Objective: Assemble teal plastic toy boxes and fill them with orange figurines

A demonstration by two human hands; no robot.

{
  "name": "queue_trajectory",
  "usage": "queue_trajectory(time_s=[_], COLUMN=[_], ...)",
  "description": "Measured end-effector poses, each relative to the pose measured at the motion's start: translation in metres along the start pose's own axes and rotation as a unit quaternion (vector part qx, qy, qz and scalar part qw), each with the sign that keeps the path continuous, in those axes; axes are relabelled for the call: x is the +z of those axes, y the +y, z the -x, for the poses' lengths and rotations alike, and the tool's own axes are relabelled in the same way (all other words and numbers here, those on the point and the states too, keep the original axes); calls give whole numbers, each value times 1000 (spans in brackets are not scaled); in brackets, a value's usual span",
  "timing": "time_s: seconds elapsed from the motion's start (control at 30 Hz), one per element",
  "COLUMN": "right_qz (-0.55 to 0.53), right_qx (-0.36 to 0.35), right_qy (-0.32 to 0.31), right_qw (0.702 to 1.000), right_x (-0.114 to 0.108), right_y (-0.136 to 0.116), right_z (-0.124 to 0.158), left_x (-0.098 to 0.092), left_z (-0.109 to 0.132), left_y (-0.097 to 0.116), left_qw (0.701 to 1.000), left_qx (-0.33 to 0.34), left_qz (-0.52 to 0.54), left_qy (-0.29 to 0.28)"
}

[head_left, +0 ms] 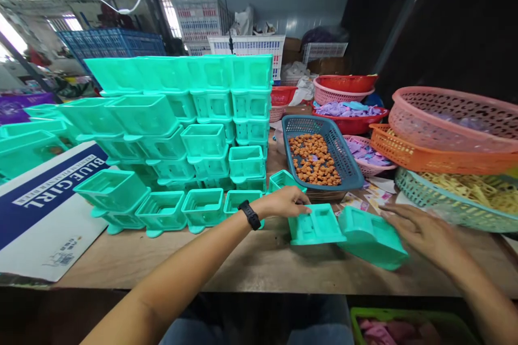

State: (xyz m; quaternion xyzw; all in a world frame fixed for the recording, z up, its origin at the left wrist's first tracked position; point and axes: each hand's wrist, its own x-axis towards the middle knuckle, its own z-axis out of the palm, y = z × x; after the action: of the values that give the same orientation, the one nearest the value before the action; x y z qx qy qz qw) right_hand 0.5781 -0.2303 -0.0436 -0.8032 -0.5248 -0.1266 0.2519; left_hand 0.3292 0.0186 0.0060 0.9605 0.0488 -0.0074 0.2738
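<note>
My left hand [288,202], with a black band on its wrist, is closed on the upper left edge of a teal plastic box [319,225] just above the table front. Beside it a second teal box [374,237] is tilted, slightly blurred, its left end against the first. My right hand [418,234] is at that box's right side with fingers stretched out; whether they touch it I cannot tell. Another teal box [283,179] stands behind my left hand. Stacks of like teal boxes [206,159] rise to the left.
A blue-grey basket [350,164] holds small brown pieces. Pink [453,135], orange [408,156] and pale green [445,202] baskets are piled at right. A white and blue carton [52,226] leans at left. Below the table edge sits a green bin [404,314] with pink pieces.
</note>
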Motion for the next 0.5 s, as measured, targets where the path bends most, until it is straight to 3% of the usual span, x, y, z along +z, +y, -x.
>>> queue_trajectory(time_s=[0.07, 0.17, 0.27, 0.37, 0.5], right_qz=[3, 1, 34, 50, 84], right_qx=[-25, -119, -161, -170, -181], right_qy=[15, -27, -33, -5, 81], right_qw=[1000, 992, 986, 984, 977], right_x=[4, 20, 40, 51, 49], right_y=[-33, -90, -126, -127, -95], right_z=[5, 16, 24, 29, 35], left_x=[2, 5, 5, 1, -1], left_z=[-2, 8, 22, 28, 21], left_y=[4, 11, 7, -7, -17], left_qw=[999, 992, 978, 969, 973], left_qx=[-11, -32, -59, -75, -21], left_qz=[-28, -87, -152, -200, -210], left_qy=[29, 87, 127, 126, 88])
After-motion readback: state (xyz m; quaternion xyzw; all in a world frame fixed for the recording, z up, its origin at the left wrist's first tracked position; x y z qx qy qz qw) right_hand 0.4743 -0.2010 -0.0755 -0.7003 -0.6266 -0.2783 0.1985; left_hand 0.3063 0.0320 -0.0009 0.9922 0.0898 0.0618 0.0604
